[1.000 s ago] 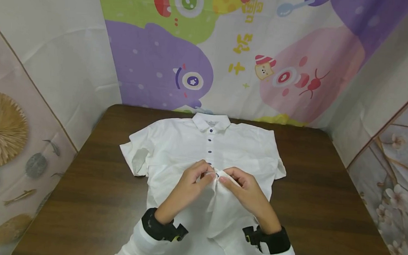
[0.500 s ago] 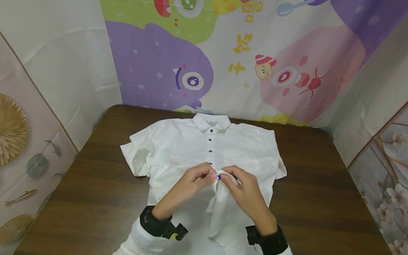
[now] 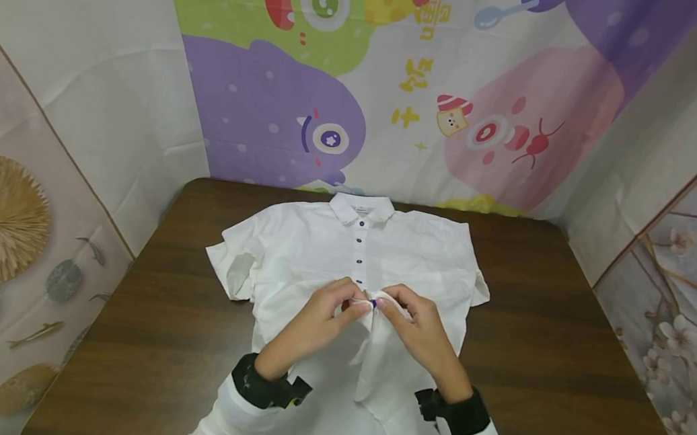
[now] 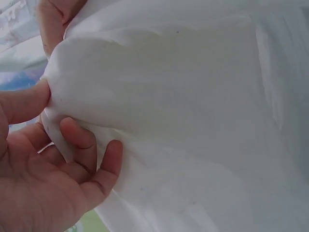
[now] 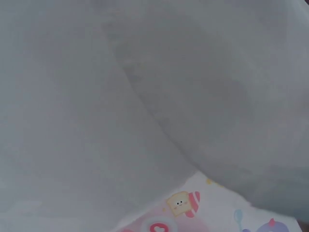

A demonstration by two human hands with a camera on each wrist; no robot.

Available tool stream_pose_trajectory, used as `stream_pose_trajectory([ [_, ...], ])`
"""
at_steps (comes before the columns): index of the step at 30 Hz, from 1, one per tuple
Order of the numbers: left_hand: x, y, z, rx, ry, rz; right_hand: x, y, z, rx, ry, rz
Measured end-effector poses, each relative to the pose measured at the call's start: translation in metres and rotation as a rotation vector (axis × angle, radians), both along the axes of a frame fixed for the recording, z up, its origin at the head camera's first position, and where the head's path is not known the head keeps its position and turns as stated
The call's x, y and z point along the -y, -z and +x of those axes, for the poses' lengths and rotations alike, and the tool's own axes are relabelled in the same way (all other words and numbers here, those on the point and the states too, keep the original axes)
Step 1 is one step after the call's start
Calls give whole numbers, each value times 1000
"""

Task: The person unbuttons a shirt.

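A white short-sleeved shirt (image 3: 310,242) lies front up, its collar at the far side of the table. Dark buttons run down the placket, fastened near the collar. At mid-front my left hand (image 3: 323,317) pinches one edge of the placket between thumb and fingers. Facing it, my right hand (image 3: 420,327) pinches the other edge close to a dark blue button (image 3: 373,303) that shows between the two thumbs. In the left wrist view my left hand (image 4: 53,164) grips the raised cloth, its outer fingers curled loosely. White fabric (image 5: 96,121) fills most of the right wrist view, hiding the right hand there.
The shirt is spread on a dark brown wooden table (image 3: 529,324). A cartoon-printed cloth (image 3: 406,80) hangs behind the table's far edge. Patterned panels (image 3: 19,235) stand at both sides.
Both hands stay at the same spot on the placket, with small finger shifts. The blue button, mostly covered by the fingers a second ago, now shows between the thumbs.
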State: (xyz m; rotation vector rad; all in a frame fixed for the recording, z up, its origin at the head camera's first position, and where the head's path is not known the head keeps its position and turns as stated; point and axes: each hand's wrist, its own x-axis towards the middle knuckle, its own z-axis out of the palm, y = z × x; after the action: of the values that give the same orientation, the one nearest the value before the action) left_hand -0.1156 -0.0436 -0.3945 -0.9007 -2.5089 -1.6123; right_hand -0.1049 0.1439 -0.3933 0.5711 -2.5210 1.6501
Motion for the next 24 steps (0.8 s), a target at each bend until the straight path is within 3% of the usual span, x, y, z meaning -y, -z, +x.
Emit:
stream_pose_trajectory([
  [9, 10, 5, 2, -83, -40, -36, -8, -2, 0, 103, 143, -103],
  [16, 15, 7, 3, -67, -27, -34, -11, 0, 2, 159, 160, -80],
  [24, 26, 13, 7, -80, 26, -22, -28, 5, 7, 178, 175, 35],
])
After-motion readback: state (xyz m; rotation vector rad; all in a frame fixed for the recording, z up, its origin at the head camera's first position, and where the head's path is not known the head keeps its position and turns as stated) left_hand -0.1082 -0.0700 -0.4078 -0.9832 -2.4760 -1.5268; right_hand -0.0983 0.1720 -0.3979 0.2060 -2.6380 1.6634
